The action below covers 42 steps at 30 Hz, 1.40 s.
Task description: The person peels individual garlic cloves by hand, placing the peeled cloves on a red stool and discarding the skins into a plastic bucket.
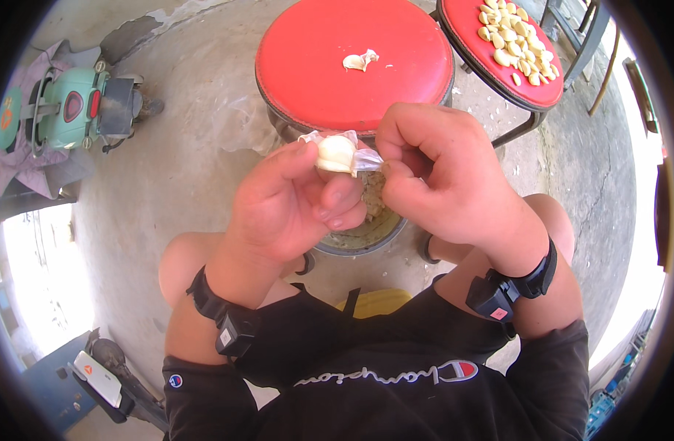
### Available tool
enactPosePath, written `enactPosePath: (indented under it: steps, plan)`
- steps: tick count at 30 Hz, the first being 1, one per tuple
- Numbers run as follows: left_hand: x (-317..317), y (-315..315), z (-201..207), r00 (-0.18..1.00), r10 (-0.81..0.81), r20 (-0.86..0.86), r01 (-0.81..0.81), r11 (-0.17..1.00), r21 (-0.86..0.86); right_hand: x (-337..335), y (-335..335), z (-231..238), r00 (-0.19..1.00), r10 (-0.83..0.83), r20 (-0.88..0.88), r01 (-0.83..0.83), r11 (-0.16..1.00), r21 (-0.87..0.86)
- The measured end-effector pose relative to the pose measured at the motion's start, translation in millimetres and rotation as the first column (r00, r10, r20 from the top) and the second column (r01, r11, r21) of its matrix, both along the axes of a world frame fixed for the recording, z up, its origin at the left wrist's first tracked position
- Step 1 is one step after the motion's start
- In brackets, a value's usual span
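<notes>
I see the left hand [278, 197] gripping the garlic [336, 153], its papery skin [368, 159] stretching toward three o'clock, pinched in the grip of the right hand [451, 173].

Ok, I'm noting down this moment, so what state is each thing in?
Left hand: holding garlic
Garlic: partly bare, papery skin attached
Right hand: pinching papery skin
Near stool: upright, skin scraps on top
Far stool: upright, bearing cloves
Cloves: apparently peeled, heaped
Bowl: partly hidden, contents unclear
</notes>
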<state>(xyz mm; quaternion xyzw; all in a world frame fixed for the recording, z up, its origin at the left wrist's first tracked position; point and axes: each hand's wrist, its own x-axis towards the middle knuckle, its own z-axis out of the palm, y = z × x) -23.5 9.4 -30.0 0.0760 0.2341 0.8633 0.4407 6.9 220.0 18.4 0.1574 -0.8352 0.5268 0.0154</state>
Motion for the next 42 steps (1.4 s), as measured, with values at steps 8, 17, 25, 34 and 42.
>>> enactPosePath:
  steps: [8,17,25,34,42]
  plan:
    - [-2,-8,15,0.942,0.023,-0.334,-0.163,0.903,-0.397,-5,10,8,0.995,0.030,-0.099,-0.037,0.996,-0.079]
    - [-3,-1,14,0.904,-0.060,-0.423,-0.156,0.875,-0.458,-3,0,-6,0.918,0.085,-0.387,-0.036,0.991,0.131]
    - [7,1,28,0.913,-0.011,-0.408,-0.230,0.813,-0.535,-1,1,-6,0.904,0.070,-0.421,-0.006,0.989,0.150]
    - [12,1,32,0.930,0.057,-0.362,-0.240,0.840,-0.486,-3,-12,-14,0.984,0.035,-0.173,-0.064,0.985,-0.161]
    - [11,4,34,0.956,0.083,-0.282,-0.224,0.829,-0.513,4,-24,-21,0.995,-0.079,0.068,0.098,0.926,-0.365]
